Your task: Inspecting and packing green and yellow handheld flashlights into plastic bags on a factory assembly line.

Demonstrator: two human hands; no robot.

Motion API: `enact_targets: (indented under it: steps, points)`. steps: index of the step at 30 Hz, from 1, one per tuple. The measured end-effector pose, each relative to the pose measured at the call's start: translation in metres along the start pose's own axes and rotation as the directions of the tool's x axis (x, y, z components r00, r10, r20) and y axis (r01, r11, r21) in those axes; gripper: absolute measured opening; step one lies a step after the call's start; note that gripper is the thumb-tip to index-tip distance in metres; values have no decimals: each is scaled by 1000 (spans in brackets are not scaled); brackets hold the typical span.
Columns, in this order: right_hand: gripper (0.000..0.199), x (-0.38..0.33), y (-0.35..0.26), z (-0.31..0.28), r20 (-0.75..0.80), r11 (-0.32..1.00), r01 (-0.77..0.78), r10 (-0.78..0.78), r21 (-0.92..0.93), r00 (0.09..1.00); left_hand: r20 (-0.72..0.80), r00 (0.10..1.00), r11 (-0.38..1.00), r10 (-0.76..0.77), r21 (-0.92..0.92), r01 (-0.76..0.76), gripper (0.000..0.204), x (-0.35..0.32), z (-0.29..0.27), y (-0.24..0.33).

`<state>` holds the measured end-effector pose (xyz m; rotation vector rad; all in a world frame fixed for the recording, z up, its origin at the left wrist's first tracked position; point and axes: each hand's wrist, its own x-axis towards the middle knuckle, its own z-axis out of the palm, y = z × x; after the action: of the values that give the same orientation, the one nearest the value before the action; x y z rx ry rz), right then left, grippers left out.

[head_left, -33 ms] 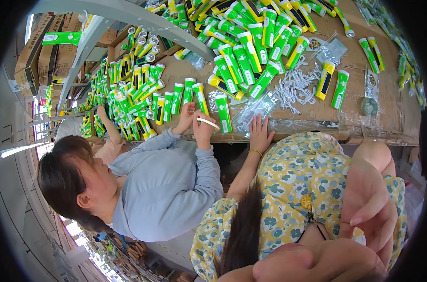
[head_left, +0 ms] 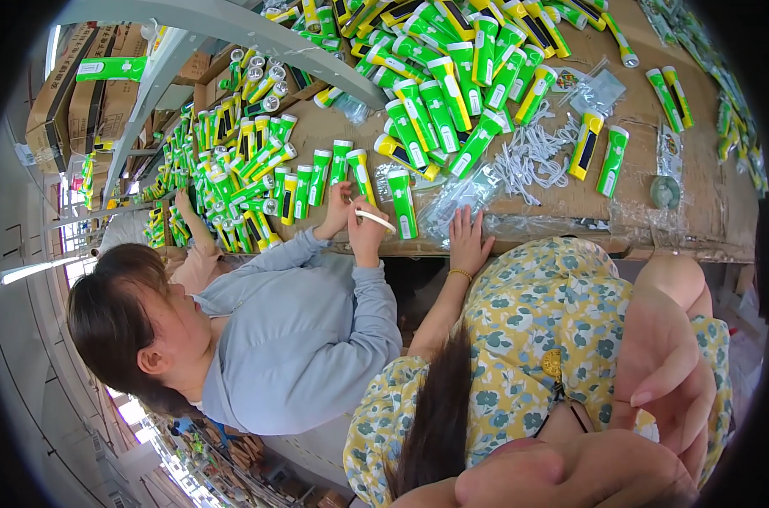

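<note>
My left hand [head_left: 467, 240] lies open, fingers spread, at the table's near edge. Its fingertips touch or lie just beside clear plastic bags [head_left: 462, 196]. A green-and-white flashlight [head_left: 403, 205] stands just left of it. Close to the camera at the lower right, my right hand [head_left: 674, 364] is raised with its fingers loosely bent and apart. Nothing shows in it, and part of it is cut off from clear sight by its nearness. White coiled cables [head_left: 532, 161] lie beyond my left hand, with a yellow-and-green flashlight [head_left: 586, 146] and a green one [head_left: 612, 161] to their right.
At my left, a co-worker [head_left: 295, 339] in light blue holds a whitish strip or loop [head_left: 374, 222]. Heaps of flashlights [head_left: 439, 93] cover the far table and its left side. A grey metal frame [head_left: 232, 34] crosses above. A tape roll [head_left: 664, 191] lies right; cartons [head_left: 88, 102] are stacked far left.
</note>
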<state>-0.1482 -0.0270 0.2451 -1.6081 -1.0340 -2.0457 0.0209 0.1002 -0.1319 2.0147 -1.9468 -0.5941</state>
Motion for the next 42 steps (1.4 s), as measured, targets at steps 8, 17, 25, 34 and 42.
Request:
enact_targets:
  steps: [8, 17, 25, 34, 42]
  points:
    - [45, -3, -12, -8, 56, 996, -53, 57, -74, 997, -19, 1000, 1000, 5, 1, -5, 68, 3, -1, -1]
    - [44, -3, -13, -4, 70, 990, -77, 86, -119, 994, -9, 1000, 1000, -1, -2, 1, 65, -1, -1, -3]
    - [44, -1, -13, -4, 74, 990, -123, 128, -73, 989, -28, 1000, 1000, 10, -12, -10, 65, 0, -2, 1]
    - [45, -3, -12, -2, 66, 994, -101, 104, -50, 992, -24, 1000, 1000, -2, -23, 1, 67, 1, -2, 1]
    - [45, -1, -14, -3, 103, 985, -163, 168, -50, 980, -34, 999, 1000, 3, -19, -4, 65, 0, -2, 0]
